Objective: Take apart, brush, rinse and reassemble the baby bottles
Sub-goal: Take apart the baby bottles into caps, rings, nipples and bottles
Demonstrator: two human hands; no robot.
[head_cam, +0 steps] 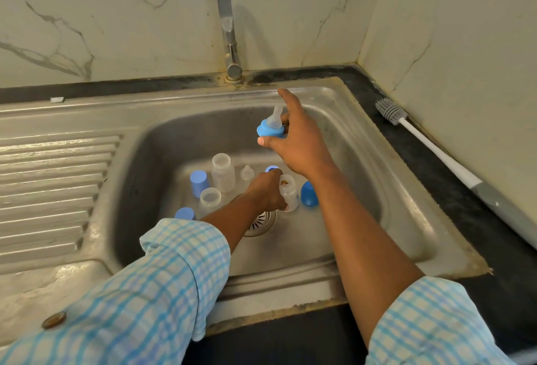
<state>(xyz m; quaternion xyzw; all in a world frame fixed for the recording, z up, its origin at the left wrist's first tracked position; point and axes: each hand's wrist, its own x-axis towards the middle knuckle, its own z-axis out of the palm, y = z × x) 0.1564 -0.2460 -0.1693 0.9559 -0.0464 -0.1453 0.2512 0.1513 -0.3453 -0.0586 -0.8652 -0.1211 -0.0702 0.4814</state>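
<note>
Now, right hand: fingers pinch blue nipple ring above sink.
Left hand: curled round clear bottle.

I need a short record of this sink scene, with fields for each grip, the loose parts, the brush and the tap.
left grip: holds a clear bottle upright in the sink
right grip: holds a blue collar with nipple above the sink
loose parts: two open bottles, blue caps, one nipple
brush: lying on the counter
tap: no water visible
</note>
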